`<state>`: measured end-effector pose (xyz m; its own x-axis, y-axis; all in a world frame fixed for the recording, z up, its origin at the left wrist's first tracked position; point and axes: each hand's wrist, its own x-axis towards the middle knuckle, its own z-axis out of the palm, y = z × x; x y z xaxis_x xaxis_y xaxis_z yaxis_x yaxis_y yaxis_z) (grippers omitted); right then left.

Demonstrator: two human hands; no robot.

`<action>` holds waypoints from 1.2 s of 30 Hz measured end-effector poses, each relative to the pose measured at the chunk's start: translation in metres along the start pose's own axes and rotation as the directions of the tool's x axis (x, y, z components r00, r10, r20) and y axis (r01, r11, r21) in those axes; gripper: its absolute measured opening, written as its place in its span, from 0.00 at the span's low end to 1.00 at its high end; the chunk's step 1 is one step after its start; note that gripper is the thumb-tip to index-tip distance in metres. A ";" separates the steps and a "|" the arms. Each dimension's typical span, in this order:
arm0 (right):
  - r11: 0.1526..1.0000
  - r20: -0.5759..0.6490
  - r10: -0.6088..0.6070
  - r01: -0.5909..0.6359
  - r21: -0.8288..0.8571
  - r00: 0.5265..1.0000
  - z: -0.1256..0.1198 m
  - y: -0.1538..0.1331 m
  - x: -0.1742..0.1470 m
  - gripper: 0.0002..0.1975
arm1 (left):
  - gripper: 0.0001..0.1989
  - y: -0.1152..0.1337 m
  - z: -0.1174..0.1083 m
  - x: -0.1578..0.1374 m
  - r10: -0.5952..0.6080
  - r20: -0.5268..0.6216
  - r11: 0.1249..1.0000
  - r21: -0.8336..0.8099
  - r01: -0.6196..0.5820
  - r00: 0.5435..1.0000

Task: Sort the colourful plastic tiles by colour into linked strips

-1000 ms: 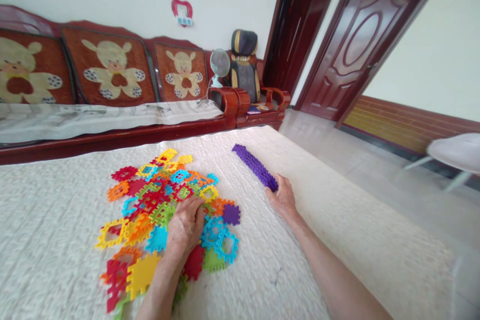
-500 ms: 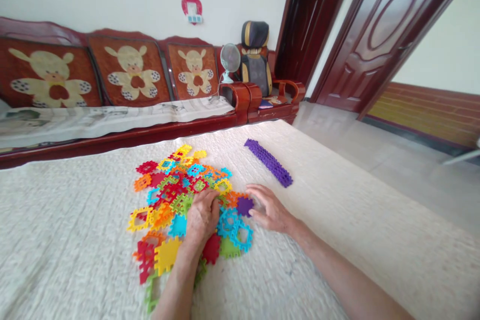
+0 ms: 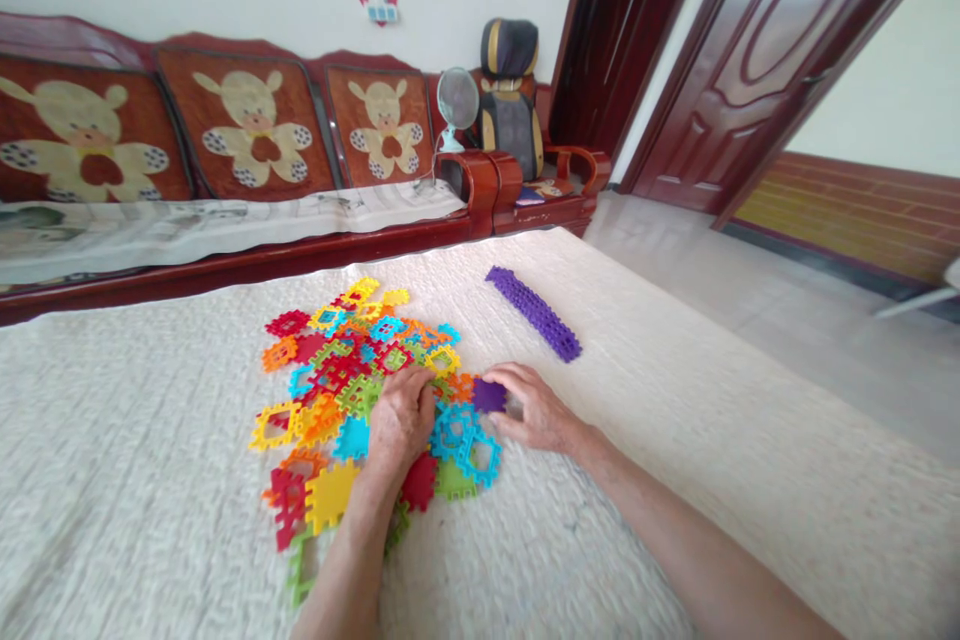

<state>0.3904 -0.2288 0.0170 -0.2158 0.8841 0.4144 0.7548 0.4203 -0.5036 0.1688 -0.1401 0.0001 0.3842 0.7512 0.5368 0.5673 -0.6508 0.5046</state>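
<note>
A purple square toothed plastic building piece (image 3: pixel 490 396) lies at the right edge of a pile of bright interlocking pieces. My right hand (image 3: pixel 536 407) has its thumb and fingers closed about this purple piece, touching its right side. Over the middle of the pile, my left hand (image 3: pixel 403 415) is curled with its knuckles up. Its fingertips are hidden, so what they hold cannot be made out. Close by are blue frame pieces (image 3: pixel 480 461), a red piece (image 3: pixel 419 482) and a yellow square piece (image 3: pixel 330 497).
Beyond my right hand lies a long stack of purple pieces (image 3: pixel 534 313) on the pale quilted cover (image 3: pixel 645 370). A wooden sofa with bear cushions (image 3: pixel 255 130) stands behind, with a small fan (image 3: pixel 457 100) and a chair with a massage pad (image 3: pixel 511 130).
My right hand has moved slightly left and its fingers have closed onto the purple piece. My left hand stays over the pile. The view has shifted a little.
</note>
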 end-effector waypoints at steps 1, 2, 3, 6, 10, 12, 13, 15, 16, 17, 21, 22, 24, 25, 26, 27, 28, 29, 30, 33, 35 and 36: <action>1.000 -0.006 -0.006 0.006 0.015 1.000 0.000 0.001 0.000 0.25 | 0.12 0.000 0.000 0.000 -0.002 -0.002 1.000 -0.003 0.002 1.000; 0.999 -0.012 -0.011 0.011 0.029 1.000 0.000 0.001 0.000 0.25 | 0.12 0.000 0.000 0.000 -0.003 -0.005 1.000 -0.006 0.003 1.000; 0.999 -0.016 -0.015 0.015 0.041 1.000 -0.001 0.001 0.000 0.24 | 0.12 -0.001 0.000 -0.001 -0.005 -0.006 1.000 -0.008 0.005 1.000; 0.997 -0.028 -0.006 0.008 0.071 1.000 -0.002 -0.001 0.001 0.23 | 0.12 -0.001 0.000 -0.001 -0.014 -0.006 1.000 -0.011 0.014 1.000; 0.984 -0.074 0.028 -0.014 0.176 0.997 -0.002 -0.004 0.001 0.22 | 0.12 -0.001 0.000 -0.001 -0.016 0.009 1.000 -0.015 0.016 1.000; 0.980 -0.102 0.038 -0.017 0.200 0.994 -0.003 -0.003 0.001 0.22 | 0.13 -0.001 0.000 -0.001 -0.012 0.014 1.000 -0.010 0.013 1.000; 0.981 -0.113 0.040 -0.018 0.194 0.993 -0.003 -0.003 0.002 0.23 | 0.13 -0.002 0.000 -0.001 -0.011 0.016 1.000 -0.006 0.011 1.000; 0.987 -0.150 0.047 -0.023 0.157 0.988 -0.003 -0.002 0.002 0.23 | 0.13 -0.002 0.001 -0.001 -0.010 0.018 1.000 0.001 0.010 1.000; 0.991 -0.181 0.052 -0.029 0.127 0.982 -0.004 -0.001 0.002 0.23 | 0.13 -0.002 0.001 -0.001 -0.010 0.019 1.000 0.003 0.010 1.000; 0.995 -0.227 0.058 -0.038 0.090 0.972 -0.005 0.001 0.002 0.23 | 0.13 -0.003 0.001 0.000 -0.009 0.020 1.000 0.004 0.009 1.000; 0.985 -0.503 0.091 -0.152 -0.082 0.860 -0.015 0.016 -0.004 0.23 | 0.13 -0.003 0.000 0.001 0.004 0.015 1.000 0.012 -0.004 1.000; 0.971 -0.564 0.105 -0.206 -0.118 0.819 -0.019 0.022 -0.007 0.23 | 0.13 -0.003 0.000 0.001 0.006 0.012 1.000 0.014 -0.007 1.000; 0.925 -0.653 0.148 -0.338 -0.174 0.742 -0.027 0.037 -0.016 0.23 | 0.13 -0.003 0.000 0.001 0.009 0.011 1.000 0.017 -0.009 1.000; 0.894 -0.680 0.177 -0.406 -0.192 0.712 -0.031 0.045 -0.020 0.23 | 0.13 -0.003 0.000 0.001 0.007 0.013 1.000 0.017 -0.008 1.000; 0.861 -0.694 0.210 -0.466 -0.202 0.689 -0.033 0.052 -0.025 0.23 | 0.13 -0.003 0.000 0.001 0.005 0.015 1.000 0.017 -0.005 1.000; 0.834 -0.698 0.241 -0.512 -0.206 0.674 -0.035 0.059 -0.029 0.24 | 0.13 -0.003 0.000 0.001 0.004 0.020 1.000 0.017 -0.004 1.000; 0.815 -0.693 0.271 -0.542 -0.203 0.668 -0.037 0.064 -0.031 0.25 | 0.13 -0.002 -0.001 0.001 0.003 0.022 1.000 0.018 -0.003 1.000; 0.805 -0.684 0.294 -0.559 -0.198 0.667 -0.037 0.068 -0.033 0.25 | 0.13 -0.002 -0.001 0.001 0.003 0.024 1.000 0.019 -0.003 1.000; 0.803 -0.672 0.310 -0.564 -0.193 0.672 -0.037 0.071 -0.035 0.26 | 0.13 -0.002 -0.001 0.001 0.003 0.025 1.000 0.019 -0.003 1.000; 0.798 -0.652 0.342 -0.575 -0.178 0.677 -0.036 0.071 -0.035 0.26 | 0.13 -0.002 0.000 0.001 0.002 0.018 1.000 0.017 -0.002 1.000; 0.783 -0.639 0.371 -0.597 -0.175 0.674 -0.035 0.069 -0.034 0.26 | 0.13 -0.002 0.000 0.001 0.001 0.011 1.000 0.016 -0.001 1.000; 0.774 -0.631 0.386 -0.609 -0.176 0.673 -0.035 0.069 -0.033 0.26 | 0.13 -0.002 0.001 0.001 0.001 0.008 1.000 0.015 -0.001 1.000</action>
<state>0.4713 -0.2366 -0.0046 0.5371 0.6282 0.5630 0.8243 -0.2490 -0.5085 0.1683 -0.1383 -0.0011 0.3903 0.7516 0.5317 0.5779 -0.6496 0.4940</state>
